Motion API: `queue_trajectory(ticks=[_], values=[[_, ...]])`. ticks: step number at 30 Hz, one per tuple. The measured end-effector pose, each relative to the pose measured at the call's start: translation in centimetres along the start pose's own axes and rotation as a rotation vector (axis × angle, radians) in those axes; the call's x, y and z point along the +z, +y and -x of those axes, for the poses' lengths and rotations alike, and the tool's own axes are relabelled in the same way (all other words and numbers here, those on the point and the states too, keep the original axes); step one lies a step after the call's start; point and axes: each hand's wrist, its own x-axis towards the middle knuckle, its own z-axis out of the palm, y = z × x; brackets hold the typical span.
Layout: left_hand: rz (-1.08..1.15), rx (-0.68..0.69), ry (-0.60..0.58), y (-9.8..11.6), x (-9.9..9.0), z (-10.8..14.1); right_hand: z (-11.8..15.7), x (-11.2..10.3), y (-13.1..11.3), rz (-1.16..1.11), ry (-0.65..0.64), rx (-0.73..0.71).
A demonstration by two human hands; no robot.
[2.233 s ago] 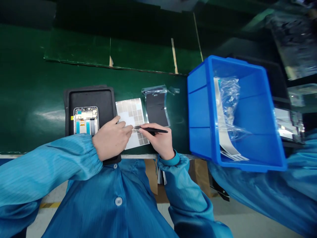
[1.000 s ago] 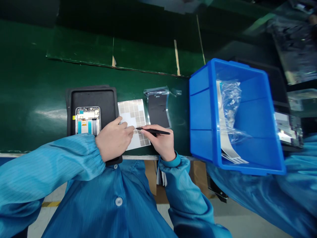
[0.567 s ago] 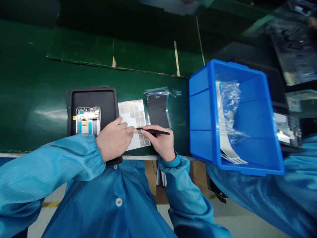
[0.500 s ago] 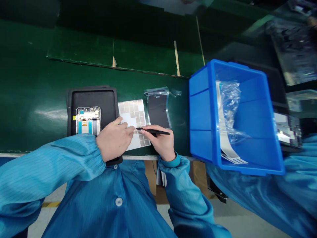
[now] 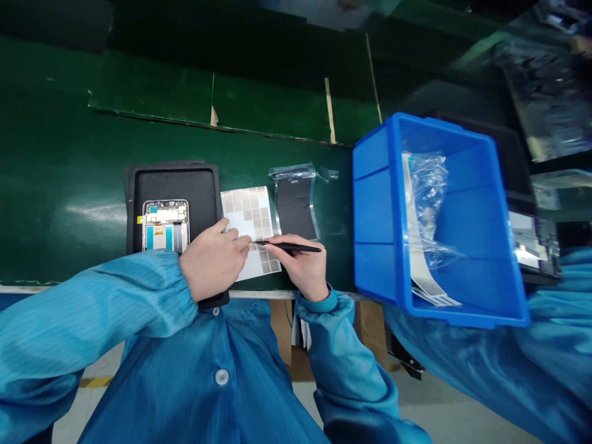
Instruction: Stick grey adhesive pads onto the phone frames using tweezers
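Observation:
A white sheet with rows of grey-beige square stickers lies on the green table. My right hand pinches black tweezers, whose tip is at the sheet near my left fingertips. Resting on the sheet's left part, my left hand has its fingers bent and close together; whether they hold anything is too small to tell. Left of it, an opened phone with bare circuitry lies in a black tray, partly hidden by my left sleeve.
A dark grey film sheet with a clear edge lies right of the white sheet. Further right stands a blue bin holding clear plastic bags and white strips. A co-worker's blue sleeve shows at the far right.
The tweezers and my right hand have shifted very slightly to the right. My left hand stays in place on the sheet.

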Motion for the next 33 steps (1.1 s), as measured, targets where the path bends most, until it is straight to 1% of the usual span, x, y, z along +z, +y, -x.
queue_trajectory(ticks=[4, 9, 16, 22, 23, 25, 27, 29, 31, 33], values=[[0.028, 0.006, 0.004, -0.1, 0.2, 0.0, 0.0, -0.1, 0.0, 0.005, 0.005, 0.005], [0.07, -0.003, 0.023, -0.3, 0.4, 0.2, -0.1, -0.3, -0.1, -0.046, 0.026, 0.035], [0.084, 0.001, 0.046, -0.5, 0.9, 0.5, -0.1, -0.6, 0.0, -0.102, 0.073, 0.085], [0.153, -0.007, 0.082, -0.9, 1.4, 0.4, 0.3, -1.2, -0.2, -0.167, 0.129, 0.098], [0.185, -0.014, 0.098, -1.0, 1.3, 0.4, 0.5, -1.3, -0.4, -0.183, 0.141, 0.099], [0.292, -0.062, 0.169, -1.2, 0.8, 0.5, 0.7, -1.6, -1.0, -0.214, 0.154, 0.094], [0.452, -0.153, 0.261, -1.5, 0.1, 0.8, 0.9, -1.7, -1.9, -0.225, 0.154, 0.078], [0.619, -0.23, 0.32, -1.7, -0.9, 1.1, 1.1, -1.6, -3.1, -0.236, 0.142, 0.065], [0.741, -0.25, 0.332, -1.7, -1.6, 1.6, 1.3, -1.3, -4.2, -0.264, 0.119, 0.053], [0.804, -0.24, 0.333, -1.7, -2.1, 2.0, 1.5, -0.8, -5.2, -0.292, 0.094, 0.037]])
